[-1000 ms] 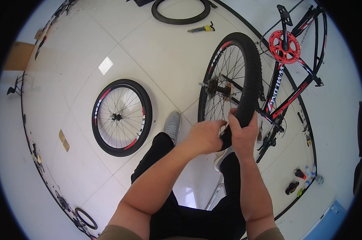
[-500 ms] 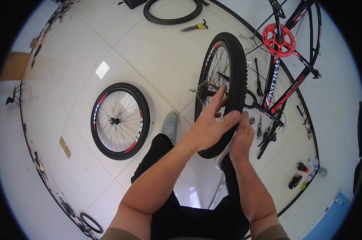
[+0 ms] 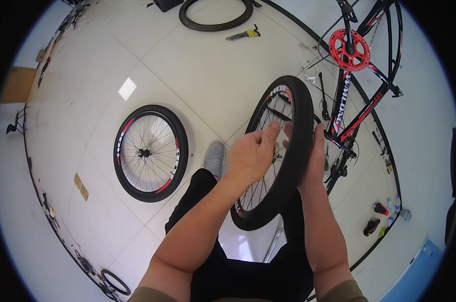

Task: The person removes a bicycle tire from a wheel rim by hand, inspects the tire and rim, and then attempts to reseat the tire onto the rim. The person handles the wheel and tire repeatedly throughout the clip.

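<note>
Between my hands a bicycle wheel [image 3: 297, 146] with a black knobby tyre and a red and white rim stands tilted above the floor. My left hand [image 3: 253, 155] is on its left face near the hub, thumb pointing up and fingers curled, partly hidden against the spokes. On the other side my right hand [image 3: 313, 161] presses the tyre, its thumb side showing past the tread. Fingertips show through the spokes; whose they are I cannot tell. A second wheel [image 3: 183, 151] with its tyre on lies flat on the floor to the left.
A black and red bicycle frame [image 3: 341, 103] with a red chainring [image 3: 349, 50] lies at the right. Far off are a loose tyre [image 3: 187, 21] and a yellow-handled tool [image 3: 250, 33]. Brown card pieces [image 3: 81, 186] lie left; bottles [image 3: 390, 205] stand right.
The wheel has come nearer to me and leans more to the left at its lower end. My left hand has moved off the tread to the spoke side; my right hand has slid up along the tyre.
</note>
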Action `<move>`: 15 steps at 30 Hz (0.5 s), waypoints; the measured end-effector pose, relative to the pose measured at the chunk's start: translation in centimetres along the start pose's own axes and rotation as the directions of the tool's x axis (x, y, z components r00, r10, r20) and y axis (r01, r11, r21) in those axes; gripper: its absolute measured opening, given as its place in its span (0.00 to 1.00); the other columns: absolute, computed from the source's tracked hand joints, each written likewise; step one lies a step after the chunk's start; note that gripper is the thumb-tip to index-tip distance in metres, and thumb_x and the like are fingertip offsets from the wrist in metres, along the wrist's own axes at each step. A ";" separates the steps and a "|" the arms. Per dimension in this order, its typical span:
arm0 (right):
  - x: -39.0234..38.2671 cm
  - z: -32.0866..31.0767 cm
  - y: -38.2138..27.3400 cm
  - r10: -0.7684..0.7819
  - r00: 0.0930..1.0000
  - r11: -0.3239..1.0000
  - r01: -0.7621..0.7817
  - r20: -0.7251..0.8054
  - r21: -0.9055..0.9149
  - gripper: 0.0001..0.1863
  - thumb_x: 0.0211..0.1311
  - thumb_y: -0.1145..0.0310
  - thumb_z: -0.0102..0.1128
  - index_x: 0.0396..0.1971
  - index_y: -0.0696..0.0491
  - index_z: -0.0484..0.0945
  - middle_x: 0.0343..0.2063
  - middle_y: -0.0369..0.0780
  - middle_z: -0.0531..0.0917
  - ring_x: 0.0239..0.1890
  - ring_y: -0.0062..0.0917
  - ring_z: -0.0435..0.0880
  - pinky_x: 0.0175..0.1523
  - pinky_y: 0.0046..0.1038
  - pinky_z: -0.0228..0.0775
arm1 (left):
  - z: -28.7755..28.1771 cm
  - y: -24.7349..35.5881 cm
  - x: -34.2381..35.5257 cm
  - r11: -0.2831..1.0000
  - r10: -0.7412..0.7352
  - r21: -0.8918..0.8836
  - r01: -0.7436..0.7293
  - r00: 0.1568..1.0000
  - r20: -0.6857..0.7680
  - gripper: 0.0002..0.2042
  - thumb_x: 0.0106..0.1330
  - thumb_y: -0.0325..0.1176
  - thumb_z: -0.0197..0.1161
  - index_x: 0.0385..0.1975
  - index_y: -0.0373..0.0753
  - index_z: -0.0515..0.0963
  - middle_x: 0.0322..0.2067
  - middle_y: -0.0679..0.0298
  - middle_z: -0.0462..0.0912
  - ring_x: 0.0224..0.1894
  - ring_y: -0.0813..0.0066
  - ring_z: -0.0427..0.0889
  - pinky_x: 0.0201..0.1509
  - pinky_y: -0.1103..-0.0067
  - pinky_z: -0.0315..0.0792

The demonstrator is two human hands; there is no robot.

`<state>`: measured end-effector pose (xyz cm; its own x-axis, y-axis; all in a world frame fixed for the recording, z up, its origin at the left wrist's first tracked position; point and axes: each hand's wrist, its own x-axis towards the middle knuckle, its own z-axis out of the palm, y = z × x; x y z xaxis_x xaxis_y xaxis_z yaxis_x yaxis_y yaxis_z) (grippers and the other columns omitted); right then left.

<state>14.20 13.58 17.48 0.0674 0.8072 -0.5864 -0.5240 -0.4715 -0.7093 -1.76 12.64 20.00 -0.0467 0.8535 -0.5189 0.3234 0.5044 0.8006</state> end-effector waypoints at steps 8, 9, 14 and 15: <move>-2.2 0.1 -0.4 0.133 0.975 0.988 -0.144 0.181 0.050 0.30 0.76 0.39 0.42 0.43 0.52 0.82 0.31 0.35 0.84 0.32 0.21 0.80 0.38 0.23 0.72 | 3.1 -1.1 0.3 0.808 0.096 -0.588 0.020 0.982 0.165 0.28 0.77 0.58 0.52 0.42 0.32 0.79 0.29 0.66 0.81 0.31 0.78 0.79 0.38 0.79 0.73; -2.0 0.0 -0.2 0.124 0.982 0.990 -0.132 0.141 0.054 0.30 0.76 0.40 0.42 0.41 0.52 0.81 0.31 0.36 0.84 0.32 0.22 0.81 0.39 0.24 0.72 | 3.3 -1.1 0.3 0.809 0.107 -0.588 0.008 0.981 0.161 0.27 0.76 0.58 0.54 0.40 0.33 0.80 0.29 0.67 0.81 0.30 0.79 0.78 0.37 0.80 0.72; -2.1 0.3 0.8 0.175 0.982 0.981 -0.168 -0.072 0.092 0.26 0.78 0.45 0.41 0.39 0.52 0.79 0.28 0.37 0.83 0.34 0.29 0.84 0.41 0.28 0.76 | 2.3 -0.6 0.2 0.879 -0.081 -0.456 0.137 0.987 0.139 0.33 0.67 0.63 0.63 0.36 0.29 0.79 0.27 0.61 0.81 0.27 0.75 0.79 0.31 0.77 0.76; -2.2 -0.2 1.1 0.212 0.977 0.977 -0.210 -0.036 0.043 0.24 0.78 0.47 0.41 0.41 0.52 0.78 0.28 0.37 0.83 0.35 0.30 0.85 0.42 0.29 0.76 | 2.1 -0.4 0.2 0.871 -0.123 -0.462 0.168 0.984 0.125 0.33 0.66 0.64 0.64 0.35 0.30 0.79 0.26 0.61 0.80 0.27 0.75 0.79 0.31 0.76 0.76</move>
<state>13.63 11.17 17.89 -0.0148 0.6759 -0.7369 -0.5626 -0.6149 -0.5527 0.09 12.37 18.94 0.0326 0.7617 -0.6471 -0.1623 0.6429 0.7485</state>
